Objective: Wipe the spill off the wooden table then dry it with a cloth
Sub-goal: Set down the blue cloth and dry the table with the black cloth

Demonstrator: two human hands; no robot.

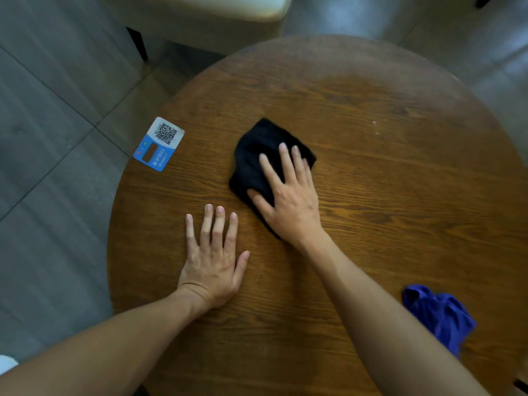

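Observation:
A round wooden table (385, 172) fills most of the view. A folded black cloth (257, 150) lies near its middle, and my right hand (288, 195) presses flat on it with fingers spread over the cloth's near right part. My left hand (213, 258) rests palm down on the bare wood to the left of the cloth, fingers apart, holding nothing. A crumpled blue cloth (440, 315) lies at the table's near right edge, partly behind my right forearm. A duller, smeared patch (371, 90) shows on the far part of the tabletop.
A blue and white card with a QR code (160, 142) sits at the table's left edge. A pale cushioned seat (217, 12) stands beyond the table on a grey tiled floor (51, 110).

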